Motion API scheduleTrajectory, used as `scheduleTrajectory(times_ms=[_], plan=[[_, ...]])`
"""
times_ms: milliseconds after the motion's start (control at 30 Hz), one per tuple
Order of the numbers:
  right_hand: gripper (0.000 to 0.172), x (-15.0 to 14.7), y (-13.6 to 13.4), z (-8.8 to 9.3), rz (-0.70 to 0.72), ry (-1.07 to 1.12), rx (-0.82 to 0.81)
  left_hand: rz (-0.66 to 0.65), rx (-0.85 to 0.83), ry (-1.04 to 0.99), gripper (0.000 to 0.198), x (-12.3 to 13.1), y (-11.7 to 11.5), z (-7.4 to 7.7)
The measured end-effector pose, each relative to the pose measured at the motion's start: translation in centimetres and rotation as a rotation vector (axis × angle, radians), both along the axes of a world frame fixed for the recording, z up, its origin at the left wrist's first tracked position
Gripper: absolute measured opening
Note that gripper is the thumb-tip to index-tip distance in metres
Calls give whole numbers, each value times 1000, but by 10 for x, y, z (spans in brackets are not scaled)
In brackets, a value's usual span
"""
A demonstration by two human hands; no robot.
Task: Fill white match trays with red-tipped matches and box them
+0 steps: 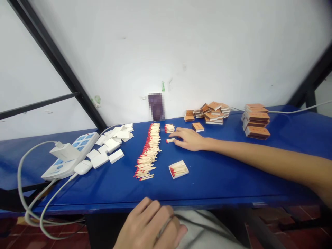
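My right hand (188,139) reaches across the blue table (223,173), palm down, with fingertips pinched on a few red-tipped matches (170,140). Just beyond lies a small bunch of matches (169,128). A long row of matches (149,150) runs down the middle of the table. An open white tray with matches in it (178,169) sits in front of that hand. My left hand (150,224) rests below the table's near edge on my lap, fingers loosely curled, holding nothing that I can see.
White inner trays (111,145) lie scattered at the left beside a white power strip (70,155) with plugs and cables. Orange matchbox sleeves (211,112) are piled at the back, with a taller stack (256,125) to the right. Black frame bars cross both sides.
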State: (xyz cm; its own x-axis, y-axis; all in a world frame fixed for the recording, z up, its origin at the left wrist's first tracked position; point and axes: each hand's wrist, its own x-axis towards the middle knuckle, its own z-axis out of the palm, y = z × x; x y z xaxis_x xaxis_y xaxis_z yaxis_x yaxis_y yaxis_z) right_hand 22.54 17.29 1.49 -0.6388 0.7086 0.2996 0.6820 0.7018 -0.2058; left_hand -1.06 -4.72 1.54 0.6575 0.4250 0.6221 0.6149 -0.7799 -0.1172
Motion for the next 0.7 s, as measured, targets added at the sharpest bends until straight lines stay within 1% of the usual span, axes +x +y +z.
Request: scheduleTrajectory(times_ms=[33, 67, 133, 233, 333, 400, 500, 700], plan=[[36, 0, 0, 0, 28, -5, -5, -3, 5, -7, 16, 5, 8, -4], [35, 0, -1, 1, 48, -4, -7, 47, -18, -17, 20, 9, 15, -9], [36, 0, -1, 0, 57, 18, 11, 68, -5, -3, 24, 13, 24, -18], [43, 0, 0, -2, -6, 41, 56, 61, 34, -16, 26, 13, 29, -29], [47, -1, 3, -4, -101, -28, 46, 38, 75, -63, 26, 13, 30, -36], [50, -1, 5, -5, -124, -66, 33, 27, 112, -80, 26, 13, 31, -40], [51, -1, 8, -6, -111, -86, 22, 20, 143, -95, 27, 15, 32, -43], [52, -1, 8, -7, -98, -90, 4, 28, 158, -108, 27, 16, 33, -44]])
